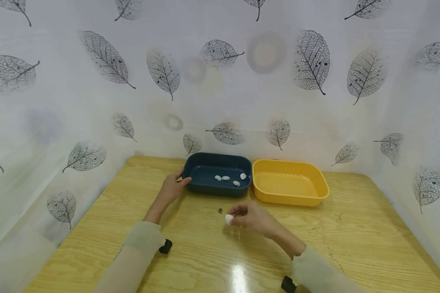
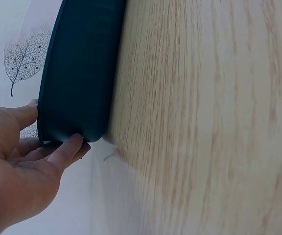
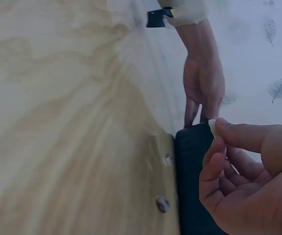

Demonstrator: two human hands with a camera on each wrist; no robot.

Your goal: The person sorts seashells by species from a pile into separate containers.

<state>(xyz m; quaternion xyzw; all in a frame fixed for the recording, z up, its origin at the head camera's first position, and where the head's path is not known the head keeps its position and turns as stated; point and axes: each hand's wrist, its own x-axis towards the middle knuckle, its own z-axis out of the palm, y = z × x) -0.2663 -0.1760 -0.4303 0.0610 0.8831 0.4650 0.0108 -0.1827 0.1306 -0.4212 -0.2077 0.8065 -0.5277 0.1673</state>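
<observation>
A dark blue plastic tray (image 1: 220,190) stands at the back of the table with several small white shells (image 1: 225,178) on its floor. My left hand (image 1: 170,189) grips the tray's left end, its thumb against the outer wall and other fingers round the corner. The left wrist view shows this left hand (image 2: 28,171) at the wall and rim. My right hand (image 1: 254,218) pinches a small white shell (image 1: 229,219) between thumb and fingertips, in front of the tray. In the right wrist view, only an edge of that shell (image 3: 212,126) shows past the thumb.
A yellow tray (image 1: 291,200) sits against the right end of the blue one. A small dark piece (image 1: 220,211) lies on the wooden table (image 1: 190,260) near my right hand. Behind the trays hangs a white curtain (image 1: 238,101) with a leaf print.
</observation>
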